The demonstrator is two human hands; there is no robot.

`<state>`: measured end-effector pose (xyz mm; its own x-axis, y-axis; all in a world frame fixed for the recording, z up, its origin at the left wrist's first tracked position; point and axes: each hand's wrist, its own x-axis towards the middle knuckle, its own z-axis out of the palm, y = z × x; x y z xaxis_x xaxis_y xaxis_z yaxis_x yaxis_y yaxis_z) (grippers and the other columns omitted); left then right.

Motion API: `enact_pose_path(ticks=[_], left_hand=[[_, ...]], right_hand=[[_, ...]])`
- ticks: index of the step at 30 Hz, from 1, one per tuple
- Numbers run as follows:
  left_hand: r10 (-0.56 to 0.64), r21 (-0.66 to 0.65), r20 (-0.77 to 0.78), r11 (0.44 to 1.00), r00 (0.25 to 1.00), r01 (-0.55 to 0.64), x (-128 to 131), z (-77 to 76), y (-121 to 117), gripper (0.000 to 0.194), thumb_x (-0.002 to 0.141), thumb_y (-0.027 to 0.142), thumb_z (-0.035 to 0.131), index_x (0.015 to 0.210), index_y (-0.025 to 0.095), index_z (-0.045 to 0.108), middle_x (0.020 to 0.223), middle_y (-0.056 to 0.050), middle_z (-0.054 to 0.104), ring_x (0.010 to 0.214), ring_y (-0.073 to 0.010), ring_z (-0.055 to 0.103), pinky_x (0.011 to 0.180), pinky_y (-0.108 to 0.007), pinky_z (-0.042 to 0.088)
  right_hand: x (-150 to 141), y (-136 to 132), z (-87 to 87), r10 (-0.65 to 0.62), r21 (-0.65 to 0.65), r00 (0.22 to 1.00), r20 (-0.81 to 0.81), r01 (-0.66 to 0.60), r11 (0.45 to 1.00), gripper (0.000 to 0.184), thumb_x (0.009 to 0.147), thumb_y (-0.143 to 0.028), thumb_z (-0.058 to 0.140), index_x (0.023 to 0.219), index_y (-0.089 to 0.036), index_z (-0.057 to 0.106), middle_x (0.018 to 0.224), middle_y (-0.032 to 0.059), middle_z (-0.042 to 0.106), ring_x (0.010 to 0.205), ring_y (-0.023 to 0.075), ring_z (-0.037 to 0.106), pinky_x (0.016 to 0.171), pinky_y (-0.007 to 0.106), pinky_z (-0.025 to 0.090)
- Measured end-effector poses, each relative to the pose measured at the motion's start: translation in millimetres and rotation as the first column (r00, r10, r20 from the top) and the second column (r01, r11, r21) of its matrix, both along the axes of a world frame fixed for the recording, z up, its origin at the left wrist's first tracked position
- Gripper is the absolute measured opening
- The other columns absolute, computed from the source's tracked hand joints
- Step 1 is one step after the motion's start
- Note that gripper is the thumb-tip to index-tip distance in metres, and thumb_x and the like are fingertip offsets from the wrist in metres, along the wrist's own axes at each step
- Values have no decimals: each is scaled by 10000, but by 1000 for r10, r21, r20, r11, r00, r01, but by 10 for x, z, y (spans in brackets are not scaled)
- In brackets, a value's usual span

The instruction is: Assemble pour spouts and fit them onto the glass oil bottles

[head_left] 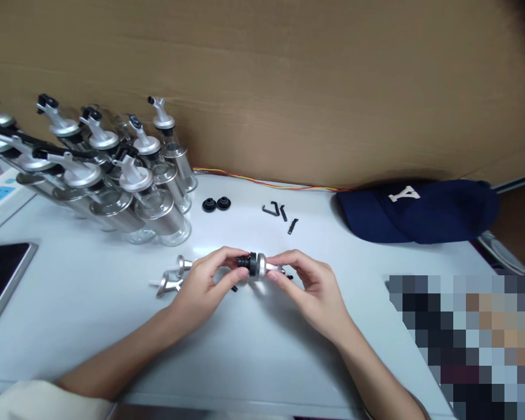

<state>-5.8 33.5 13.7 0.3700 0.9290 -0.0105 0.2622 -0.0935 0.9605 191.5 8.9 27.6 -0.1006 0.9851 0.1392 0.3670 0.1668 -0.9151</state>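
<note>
Both my hands meet over the middle of the white table (254,338). Between them is a silver pourer spout with a black stopper (256,265). My left hand (205,283) pinches the black stopper end with its fingertips. My right hand (308,286) pinches the silver spout end. Two loose silver spouts (172,277) lie on the table just left of my left hand. Two black rubber rings (216,204) and a few small black clips (280,214) lie farther back, beyond my hands.
A cluster of glass bottles with silver pourer tops (126,181) stands at the back left. A navy cap (420,210) lies at the back right. A dark phone (0,280) rests at the left edge. A cardboard wall (289,87) rises behind, with a coloured wire (266,184) along its foot.
</note>
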Motion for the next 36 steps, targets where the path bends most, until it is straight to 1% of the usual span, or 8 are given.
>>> enact_pose_path(ticks=[11, 21, 24, 28, 30, 32, 34, 36], left_hand=[[-40, 84, 19, 996, 999, 39, -28, -39, -5, 193, 854, 284, 576, 1015, 206, 648, 951, -54, 663, 912, -175, 612, 792, -298, 503], [-40, 54, -7, 998, 999, 40, 19, -23, -20, 168, 821, 293, 604, 943, 193, 661, 877, -43, 695, 827, -174, 628, 734, -285, 494], [-11, 48, -33, 999, 999, 13, 32, -6, -23, 143, 812, 290, 604, 899, 181, 639, 805, -25, 676, 749, -151, 612, 702, -269, 481], [43, 30, -55, 999, 998, -42, 38, -21, -25, 136, 803, 309, 612, 831, 184, 565, 762, -1, 625, 724, -136, 581, 662, -247, 459], [65, 21, -57, 998, 996, -64, 33, -42, -28, 165, 801, 324, 619, 805, 189, 525, 760, 5, 598, 748, -137, 571, 679, -249, 456], [82, 16, -54, 997, 995, -81, 29, -55, -31, 200, 796, 341, 629, 794, 193, 494, 769, 6, 578, 775, -141, 564, 708, -258, 459], [73, 2, -31, 997, 997, -73, 29, -46, -34, 204, 805, 351, 619, 836, 196, 489, 803, -2, 579, 802, -145, 571, 733, -266, 466], [14, -26, 24, 1000, 1000, -13, 34, -18, -39, 180, 855, 348, 548, 931, 192, 497, 830, -16, 594, 800, -143, 587, 738, -273, 474]], right_hand=[[-11, 4, 23, 19, 26, 1000, -21, -18, 999, 63, 783, -256, 679, 800, -195, 686, 789, 37, 738, 708, 175, 680, 683, 271, 525], [-24, 24, 44, 54, -73, 998, -24, -55, 996, 86, 796, -276, 659, 787, -192, 673, 716, 23, 715, 638, 156, 650, 640, 260, 508], [-41, 28, 32, 53, -10, 998, 17, -53, 999, 92, 833, -257, 617, 841, -195, 685, 773, 32, 700, 713, 156, 644, 681, 260, 501], [-79, 14, 22, -77, 133, 991, 108, 62, 989, 153, 848, -250, 587, 918, -195, 712, 824, 55, 625, 741, 154, 588, 673, 267, 488], [-101, -8, 23, -46, 60, 995, 92, 41, 997, 199, 854, -265, 577, 1003, -201, 692, 750, 31, 606, 662, 138, 567, 623, 259, 484], [-127, -33, 28, 60, -84, 998, -8, -60, 995, 277, 857, -279, 572, 1117, -208, 631, 736, 15, 634, 639, 132, 592, 629, 262, 501], [-148, -49, 33, 121, -183, 983, -139, -145, 972, 376, 845, -284, 582, 1213, -212, 548, 798, 25, 678, 698, 147, 642, 678, 282, 524], [-158, -49, 33, 101, -218, 964, -247, -157, 963, 419, 842, -293, 585, 1242, -207, 493, 843, 42, 697, 756, 164, 670, 727, 307, 533]])
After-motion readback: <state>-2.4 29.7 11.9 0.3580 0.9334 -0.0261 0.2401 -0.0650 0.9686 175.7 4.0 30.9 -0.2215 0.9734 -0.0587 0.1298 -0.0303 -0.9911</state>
